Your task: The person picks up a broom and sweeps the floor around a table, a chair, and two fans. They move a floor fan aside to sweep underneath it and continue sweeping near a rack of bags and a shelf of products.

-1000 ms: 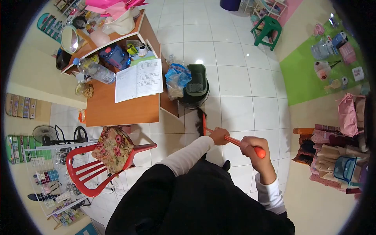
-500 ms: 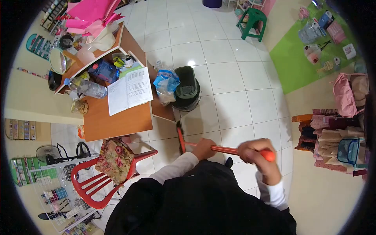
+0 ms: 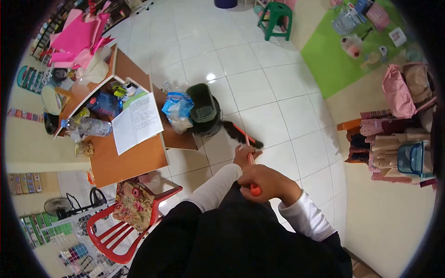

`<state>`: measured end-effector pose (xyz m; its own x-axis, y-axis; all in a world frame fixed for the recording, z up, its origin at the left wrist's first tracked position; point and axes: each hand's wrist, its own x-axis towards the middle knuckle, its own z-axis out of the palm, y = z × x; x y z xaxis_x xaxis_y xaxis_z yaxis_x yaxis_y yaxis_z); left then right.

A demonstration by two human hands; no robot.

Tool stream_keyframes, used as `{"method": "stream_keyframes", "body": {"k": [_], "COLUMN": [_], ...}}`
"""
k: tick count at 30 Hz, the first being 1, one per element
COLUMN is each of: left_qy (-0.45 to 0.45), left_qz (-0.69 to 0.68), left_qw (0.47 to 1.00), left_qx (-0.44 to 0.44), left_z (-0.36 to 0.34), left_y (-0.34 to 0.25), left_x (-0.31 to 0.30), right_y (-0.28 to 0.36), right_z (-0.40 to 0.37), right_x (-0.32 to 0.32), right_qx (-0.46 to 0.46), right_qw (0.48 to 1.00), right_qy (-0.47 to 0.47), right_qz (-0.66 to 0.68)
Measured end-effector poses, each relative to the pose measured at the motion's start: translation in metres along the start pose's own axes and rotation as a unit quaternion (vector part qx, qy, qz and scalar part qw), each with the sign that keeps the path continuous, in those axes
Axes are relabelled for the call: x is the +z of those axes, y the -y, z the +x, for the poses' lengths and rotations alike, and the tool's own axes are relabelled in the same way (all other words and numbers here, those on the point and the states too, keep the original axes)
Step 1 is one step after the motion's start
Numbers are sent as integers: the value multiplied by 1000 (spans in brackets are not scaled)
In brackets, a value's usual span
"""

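Observation:
Both of my hands grip the orange handle of a broom (image 3: 241,134), whose dark bristle head rests on the white tiles ahead of me. Lower on the handle, my left hand (image 3: 244,156) is wrapped round it. My right hand (image 3: 269,183) closes round the upper end, where the rounded orange tip sticks out. Just left of the broom head stands a black bucket (image 3: 214,126) with a dark green bin (image 3: 202,99) set in it. A blue and clear plastic bag (image 3: 178,107) leans beside the bin.
At left stands a wooden desk (image 3: 132,164) with an open notebook (image 3: 137,123) and a plastic bottle (image 3: 90,126). A red chair (image 3: 111,231) with a floral cushion is near my left side. Ahead is a green stool (image 3: 275,22). Folded clothes (image 3: 371,143) line the right wall.
The broom head has swung right, from beside the desk leg to in front of me. My right hand has moved left and closer to my body, and the view has shifted slightly.

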<state>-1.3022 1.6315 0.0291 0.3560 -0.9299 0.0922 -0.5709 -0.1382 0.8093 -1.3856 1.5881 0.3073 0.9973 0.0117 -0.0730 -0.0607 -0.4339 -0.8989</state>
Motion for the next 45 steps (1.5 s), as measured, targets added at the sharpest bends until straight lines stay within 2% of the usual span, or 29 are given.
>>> {"method": "stream_keyframes", "body": {"k": [2, 3, 6, 8, 9, 12, 13, 14, 16, 17, 18, 20, 21, 23, 24, 25, 26, 28, 31, 36, 40, 45], "left_qy": [-67, -33, -97, -106, -110, -79, -37, 8, 167, 216, 263, 374, 468, 594, 655, 626, 591, 670, 621, 563, 510, 495], "left_qz": [1, -5, -33, -15, -6, -113, -188, -262, -296, -326, -355, -325, -273, -191, -148, -133, -233, -182, -126, -46, 69, 148], "left_qw": [998, 999, 994, 994, 993, 990, 981, 964, 940, 917, 890, 847, 817, 751, 706, 712, 686, 651, 709, 757, 783, 803], "left_qx": [-9, -27, -32, -37, -38, 19, 29, 39, 43, 75, 109, 190, 197, 217, 227, 289, 355, 307, 310, 328, 349, 299], "left_z": [8, 12, 15, 8, 2, -21, -35, -48, -69, -84, -98, -124, -126, -138, -138, -142, -153, -135, -122, -26, 54, 133], "left_y": [6, 4, -22, -43, -56, -112, -131, -150, -221, -236, -251, -274, -290, -296, -295, -286, -257, -242, -178, -163, -104, -22], "left_x": [20, 19, 27, 40, 48, 69, 84, 94, 69, 77, 89, 109, 109, 145, 164, 183, 217, 223, 248, 167, 118, 78], "right_y": [-10, -11, -11, 2, 12, 44, 53, 66, 88, 100, 111, 124, 127, 126, 123, 120, 112, 81, 46, 28, -16, -82], "right_z": [-6, -12, -37, -64, -81, -148, -174, -199, -247, -270, -286, -314, -329, -349, -354, -350, -341, -324, -312, -268, -217, -142], "right_x": [3, 3, -1, -10, -14, -24, -29, -27, -10, -1, 8, 29, 40, 58, 64, 69, 77, 89, 95, 62, 35, 23], "right_qx": [-6, -7, -15, -23, -21, -33, -23, -6, 6, 35, 23, -10, -4, 111, 168, 250, 325, 355, 336, 213, 130, 79], "right_qw": [1000, 1000, 999, 998, 997, 985, 987, 979, 935, 910, 877, 835, 830, 825, 819, 801, 772, 755, 777, 812, 836, 838], "right_qy": [3, -7, -33, -52, -76, -170, -157, -202, -347, -407, -474, -544, -551, -552, -548, -543, -546, -551, -531, -541, -527, -529], "right_qz": [-24, -27, -24, -11, -4, 13, 24, 43, 68, 75, 72, 83, 87, 55, 42, 28, 12, -16, 28, 50, 77, 108]}}
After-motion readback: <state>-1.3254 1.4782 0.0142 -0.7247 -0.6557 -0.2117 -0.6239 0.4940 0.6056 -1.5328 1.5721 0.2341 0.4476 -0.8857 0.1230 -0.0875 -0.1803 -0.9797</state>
